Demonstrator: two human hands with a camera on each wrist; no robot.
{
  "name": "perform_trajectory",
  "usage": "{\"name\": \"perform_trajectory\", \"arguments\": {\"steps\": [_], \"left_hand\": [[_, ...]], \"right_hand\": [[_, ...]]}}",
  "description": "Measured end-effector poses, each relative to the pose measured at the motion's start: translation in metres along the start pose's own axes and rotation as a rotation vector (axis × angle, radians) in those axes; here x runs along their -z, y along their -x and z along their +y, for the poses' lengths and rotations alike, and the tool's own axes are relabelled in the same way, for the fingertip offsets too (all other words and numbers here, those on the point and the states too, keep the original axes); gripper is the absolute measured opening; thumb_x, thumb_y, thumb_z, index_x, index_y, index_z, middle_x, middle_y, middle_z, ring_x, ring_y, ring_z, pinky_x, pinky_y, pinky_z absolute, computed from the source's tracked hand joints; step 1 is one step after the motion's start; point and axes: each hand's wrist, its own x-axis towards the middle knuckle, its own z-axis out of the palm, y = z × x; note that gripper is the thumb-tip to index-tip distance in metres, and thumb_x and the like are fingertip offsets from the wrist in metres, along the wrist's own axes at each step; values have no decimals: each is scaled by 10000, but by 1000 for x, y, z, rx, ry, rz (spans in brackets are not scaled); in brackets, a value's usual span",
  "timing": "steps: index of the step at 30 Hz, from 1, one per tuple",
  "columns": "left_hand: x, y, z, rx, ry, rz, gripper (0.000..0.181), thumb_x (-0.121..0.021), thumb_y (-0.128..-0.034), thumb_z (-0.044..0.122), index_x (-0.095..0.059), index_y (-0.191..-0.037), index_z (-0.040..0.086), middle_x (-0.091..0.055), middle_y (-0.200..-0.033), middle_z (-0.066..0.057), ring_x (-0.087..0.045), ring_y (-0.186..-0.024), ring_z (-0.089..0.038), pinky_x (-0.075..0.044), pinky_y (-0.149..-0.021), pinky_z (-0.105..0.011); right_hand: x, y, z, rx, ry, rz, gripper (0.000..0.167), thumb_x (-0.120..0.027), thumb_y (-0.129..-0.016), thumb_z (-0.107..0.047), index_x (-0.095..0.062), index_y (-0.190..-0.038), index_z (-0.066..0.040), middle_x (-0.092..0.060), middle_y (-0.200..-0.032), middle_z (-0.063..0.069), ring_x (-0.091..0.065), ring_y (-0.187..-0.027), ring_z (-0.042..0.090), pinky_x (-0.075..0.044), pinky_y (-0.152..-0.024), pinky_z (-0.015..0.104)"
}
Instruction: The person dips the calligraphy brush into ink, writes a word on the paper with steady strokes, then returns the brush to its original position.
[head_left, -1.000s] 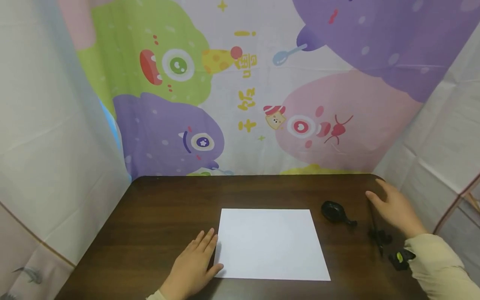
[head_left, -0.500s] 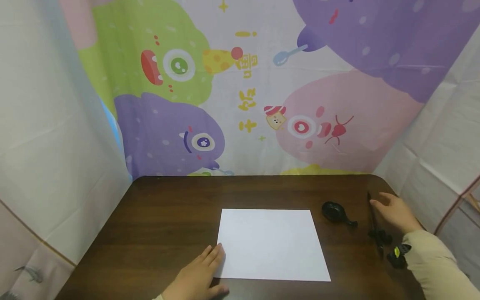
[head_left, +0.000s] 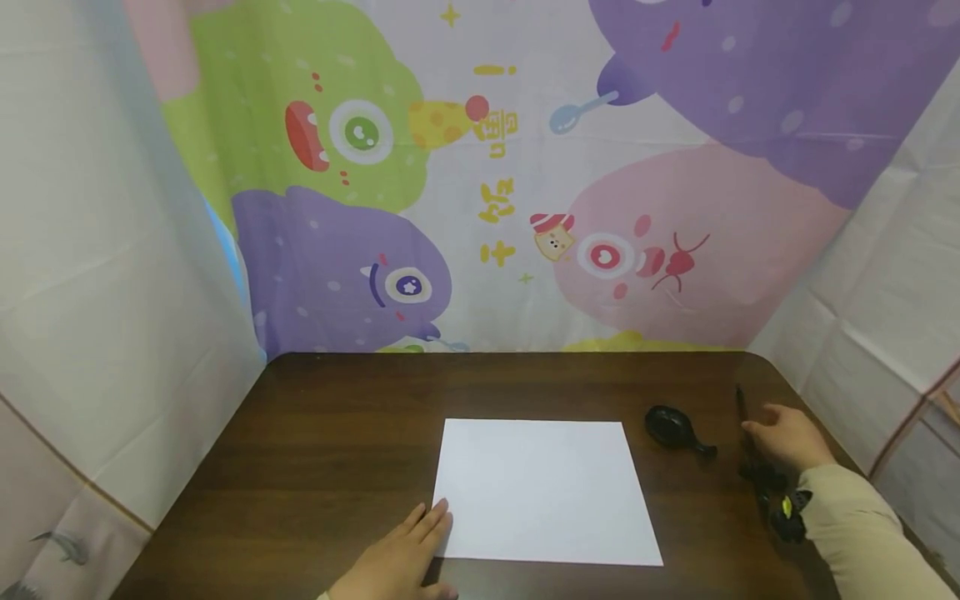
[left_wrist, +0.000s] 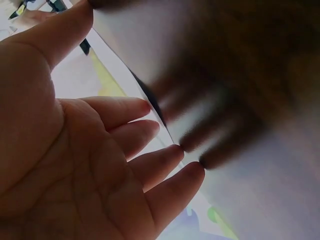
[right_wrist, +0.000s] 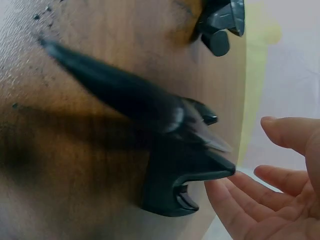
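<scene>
A white sheet of paper [head_left: 551,492] lies on the dark wooden table. My left hand [head_left: 397,550] rests at its lower left edge, fingers extended and fingertips on the paper; the left wrist view shows the palm [left_wrist: 75,160]. At the right, a thin dark brush [head_left: 741,404] lies across a black notched rest [right_wrist: 165,185]. Its tapered tip [right_wrist: 95,80] shows close up in the right wrist view. My right hand [head_left: 787,437] is beside the brush handle, thumb apart from the fingers. Whether it touches the handle cannot be told.
A black bulb-shaped thing with a narrow neck [head_left: 671,427] lies between paper and brush. A black wrist camera [head_left: 789,521] sits at my right cuff. Small dark specks [right_wrist: 37,17] dot the table near the tip. A cartoon-printed curtain [head_left: 510,300] hangs behind.
My left hand has slid down along the paper's left edge, its fingertips now on the sheet. My right hand has come down and closer to the brush. Paper and brush stay put.
</scene>
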Motion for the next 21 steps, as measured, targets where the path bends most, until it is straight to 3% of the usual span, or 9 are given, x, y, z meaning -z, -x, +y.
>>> {"name": "perform_trajectory", "arguments": {"steps": [5, 12, 21], "left_hand": [[0, 0, 0, 8, 7, -8, 883, -693, -812, 570, -418, -1479, 61, -343, -1587, -108, -334, -1441, -394, -420, -1057, -578], [2, -1, -1, 3, 9, -16, 882, -700, -815, 554, -413, -1478, 48, -345, -1583, -121, -329, -1442, -399, -410, -1065, -577], [2, -2, 0, 4, -5, -18, 885, -693, -815, 565, -416, -1477, 48, -351, -1581, -120, -330, -1442, -396, -416, -1062, -572]], "right_hand": [[-4, -3, 5, -5, 16, -6, 677, -529, -968, -306, -369, -1314, 254, -480, -1253, 459, -477, -1123, 619, -448, -905, 638], [-7, -6, 10, -53, 28, -33, 661, -559, -937, -301, -412, -1291, 237, -406, -1321, 465, -440, -1160, 630, -432, -929, 647], [-12, -7, 12, -62, 33, -32, 530, -594, -893, -239, -540, -1172, 208, -540, -1201, 428, -518, -1081, 603, -482, -850, 600]]}}
